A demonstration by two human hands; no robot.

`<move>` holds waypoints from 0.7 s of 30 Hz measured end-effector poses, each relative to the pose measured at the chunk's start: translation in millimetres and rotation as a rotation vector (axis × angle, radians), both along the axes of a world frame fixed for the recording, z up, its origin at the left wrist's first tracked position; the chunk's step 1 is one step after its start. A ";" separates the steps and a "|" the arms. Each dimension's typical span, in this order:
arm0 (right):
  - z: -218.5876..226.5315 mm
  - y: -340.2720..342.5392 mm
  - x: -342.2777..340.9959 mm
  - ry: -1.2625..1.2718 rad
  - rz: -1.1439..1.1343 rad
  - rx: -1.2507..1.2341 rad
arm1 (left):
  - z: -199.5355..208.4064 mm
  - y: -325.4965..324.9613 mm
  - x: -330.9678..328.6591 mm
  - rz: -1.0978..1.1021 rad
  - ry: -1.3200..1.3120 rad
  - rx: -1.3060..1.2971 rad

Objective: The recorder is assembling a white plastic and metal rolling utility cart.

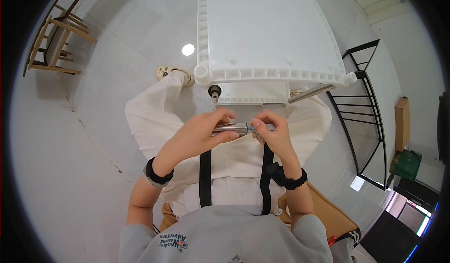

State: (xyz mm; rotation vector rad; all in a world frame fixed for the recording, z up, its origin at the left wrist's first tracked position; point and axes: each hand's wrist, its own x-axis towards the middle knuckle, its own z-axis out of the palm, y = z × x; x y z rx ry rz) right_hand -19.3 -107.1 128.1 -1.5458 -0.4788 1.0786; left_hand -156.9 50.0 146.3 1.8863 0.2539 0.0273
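A short length of shiny metal tube (240,128) lies across my lap, with my left hand (199,129) closed around it. At the tube's right end, the fingers of my right hand (277,134) pinch a small metal fitting with a threaded stem (251,129). The stem meets the tube's end; how deep it sits cannot be told. My fingers cover most of the fitting. Just beyond my hands stands a white plastic shelf (272,29) with round corner sockets. Below it sits a second white shelf panel (253,93).
An open metal tube end (214,91) faces me near the lower panel's left corner. Another metal tube (310,93) slants at the right. Wooden chairs (58,45) stand far left. At the right are a black metal frame (361,118), a cardboard box (401,122) and a green bag (406,164).
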 end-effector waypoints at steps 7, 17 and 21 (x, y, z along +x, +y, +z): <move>0.3 1.7 -2.1 -0.051 0.017 0.002 | -2.8 -1.1 -2.4 0.039 -0.037 0.057; -3.0 1.7 -4.0 -0.020 0.045 -0.032 | -0.5 0.9 -1.1 -0.043 0.049 0.104; -5.6 2.5 -4.9 -0.079 0.041 -0.012 | -3.1 -1.4 0.5 -0.030 -0.051 0.152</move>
